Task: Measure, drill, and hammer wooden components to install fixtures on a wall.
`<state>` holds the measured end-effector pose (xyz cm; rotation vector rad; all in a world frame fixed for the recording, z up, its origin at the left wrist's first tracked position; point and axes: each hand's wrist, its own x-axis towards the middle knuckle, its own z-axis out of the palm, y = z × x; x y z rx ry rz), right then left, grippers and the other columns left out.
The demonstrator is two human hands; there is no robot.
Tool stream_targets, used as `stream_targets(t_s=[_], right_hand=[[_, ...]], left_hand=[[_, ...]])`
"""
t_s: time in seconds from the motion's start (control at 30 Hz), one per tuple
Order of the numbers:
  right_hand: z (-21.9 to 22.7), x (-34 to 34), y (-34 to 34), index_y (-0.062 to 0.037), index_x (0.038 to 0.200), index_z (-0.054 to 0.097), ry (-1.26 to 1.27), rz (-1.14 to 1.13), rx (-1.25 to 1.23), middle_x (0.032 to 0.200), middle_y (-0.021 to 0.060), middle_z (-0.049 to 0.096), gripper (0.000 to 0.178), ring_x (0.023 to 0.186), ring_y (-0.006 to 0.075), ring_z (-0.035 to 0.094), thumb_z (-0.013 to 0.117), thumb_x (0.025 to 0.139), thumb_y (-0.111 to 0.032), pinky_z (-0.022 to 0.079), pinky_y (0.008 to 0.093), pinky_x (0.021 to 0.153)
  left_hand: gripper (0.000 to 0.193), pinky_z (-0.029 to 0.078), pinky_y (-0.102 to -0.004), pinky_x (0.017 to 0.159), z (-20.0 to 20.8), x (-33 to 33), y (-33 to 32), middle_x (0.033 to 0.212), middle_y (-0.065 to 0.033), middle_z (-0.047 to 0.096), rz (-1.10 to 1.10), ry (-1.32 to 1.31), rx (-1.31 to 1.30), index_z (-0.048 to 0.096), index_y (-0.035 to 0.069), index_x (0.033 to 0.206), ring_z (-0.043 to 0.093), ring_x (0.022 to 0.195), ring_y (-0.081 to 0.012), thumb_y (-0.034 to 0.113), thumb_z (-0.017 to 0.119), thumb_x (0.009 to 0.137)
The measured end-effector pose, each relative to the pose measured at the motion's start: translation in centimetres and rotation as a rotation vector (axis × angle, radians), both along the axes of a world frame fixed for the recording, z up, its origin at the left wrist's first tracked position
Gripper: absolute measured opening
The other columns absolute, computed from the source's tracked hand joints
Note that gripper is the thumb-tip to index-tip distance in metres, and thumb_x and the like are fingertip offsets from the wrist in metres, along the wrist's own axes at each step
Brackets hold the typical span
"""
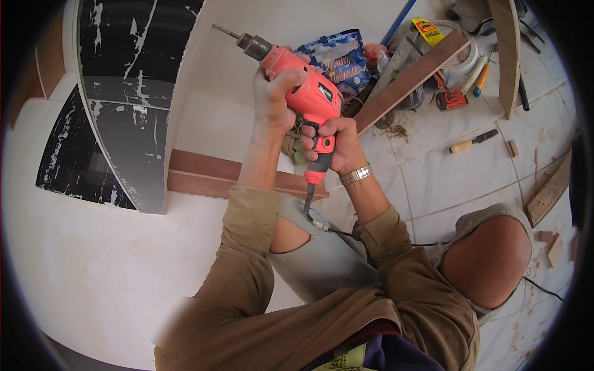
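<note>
Toward the far edge of the tiled floor [433,185] there is a blue bag [337,65], and a brown board [411,83] lies slantwise between this bag and a wooden-handled tool [473,141]. The red drill [315,96] is held above the floor; the left hand [275,99] is closed around its body, the right hand [341,139] around its grip.

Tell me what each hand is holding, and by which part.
Both hands hold one red drill: the left hand around the front of its body, behind the bit; the right hand around its handle.
</note>
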<state>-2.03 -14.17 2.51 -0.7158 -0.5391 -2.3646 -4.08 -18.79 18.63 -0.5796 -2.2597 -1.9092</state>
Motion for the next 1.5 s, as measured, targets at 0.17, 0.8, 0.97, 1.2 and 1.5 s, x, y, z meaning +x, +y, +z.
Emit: stream_targets(t_s=[0.17, 0.8, 0.97, 1.2, 1.5], right_hand=[[0.6, 0.6, 0.0, -0.0013, 0.117, 0.056, -0.035, -0.013, 0.039, 0.086, 0.0105, 0.062, 0.043, 0.076, 0.0268, 0.064, 0.053, 0.074, -0.007, 0.051, 0.0375, 0.052], [1.1, 1.0, 0.6, 0.008, 0.121, 0.056, -0.086, -0.074, 0.1, 0.097, 0.022, 0.067, 0.055, 0.083, 0.0355, 0.071, 0.054, 0.069, -0.009, 0.061, 0.043, 0.054], [0.9, 0.7, 0.2, 0.0062, 0.121, 0.056, -0.073, -0.059, 0.086, 0.094, 0.0207, 0.067, 0.054, 0.08, 0.0345, 0.07, 0.054, 0.069, -0.008, 0.06, 0.0422, 0.052], [-0.3, -0.3, 0.1, 0.0029, 0.116, 0.055, -0.011, 0.001, -0.027, 0.088, 0.0145, 0.062, 0.046, 0.078, 0.0305, 0.062, 0.055, 0.072, -0.009, 0.054, 0.0416, 0.053], [-1.8, -0.5, -0.2, 0.0054, 0.125, 0.053, 0.004, -0.015, -0.035, 0.097, 0.021, 0.068, 0.055, 0.084, 0.0366, 0.069, 0.055, 0.072, -0.01, 0.055, 0.0431, 0.053]], left_hand=[[0.064, 0.057, -0.0477, 0.09, 0.2, 0.1, -0.4, 0.108, -0.0201, 0.064, 0.031, 0.005, -0.028, 0.046, -0.002, 0.13, 0.067, 0.099, -0.0324, 0.009, 0.073, 0.073], [0.07, 0.057, -0.0475, 0.091, 0.3, 0.3, -0.2, 0.111, -0.0207, 0.063, 0.014, -0.02, -0.014, 0.043, -0.003, 0.135, 0.066, 0.103, -0.0325, 0.01, 0.073, 0.073], [0.07, 0.057, -0.0476, 0.092, 0.1, 0.1, -0.3, 0.111, -0.0204, 0.063, -0.011, 0.005, -0.016, 0.042, -0.004, 0.135, 0.065, 0.104, -0.0323, 0.011, 0.074, 0.074], [0.071, 0.056, -0.0467, 0.093, -0.4, -0.2, 0.0, 0.11, -0.0197, 0.064, -0.029, 0.022, 0.01, 0.041, -0.004, 0.136, 0.065, 0.105, -0.0307, 0.011, 0.074, 0.075], [0.067, 0.056, -0.0457, 0.092, -1.4, -0.1, -0.1, 0.111, -0.0187, 0.064, -0.026, 0.002, -0.004, 0.042, -0.003, 0.135, 0.065, 0.105, -0.0295, 0.009, 0.072, 0.076]])
